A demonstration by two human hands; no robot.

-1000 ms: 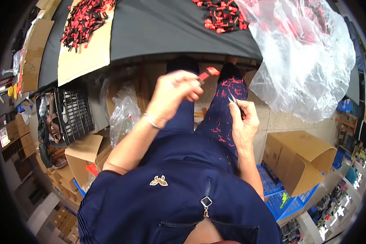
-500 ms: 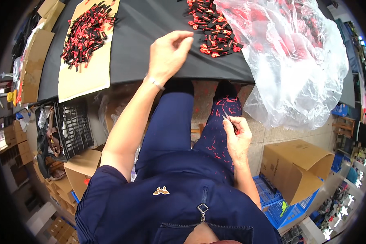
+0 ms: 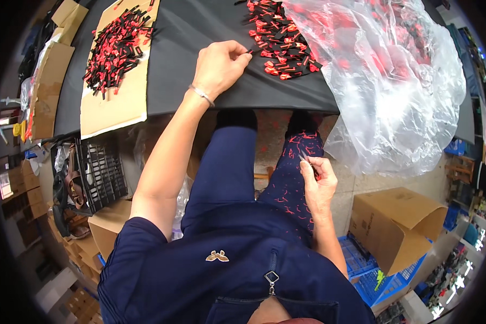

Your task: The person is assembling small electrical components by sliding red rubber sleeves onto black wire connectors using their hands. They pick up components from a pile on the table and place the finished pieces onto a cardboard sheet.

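Our bench (image 3: pixel 178 59) looks smooth, with a faint sheen; we see matt black and glossier red on the small pieces (image 3: pixel 281 40). The bag (image 3: pixel 394 124) is crinkled, shiny clear plastic, the carton (image 3: pixel 383 218) matt cardboard. Our bracelet (image 3: pixel 202 96) looks like polished metal, our trousers (image 3: pixel 227 162) matt cloth.

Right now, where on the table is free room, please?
The tabletop is bare between cardboard sheet and left hand; the sheet's near end also. Crowded: the heap at its far end, and the right pile by the plastic bag.
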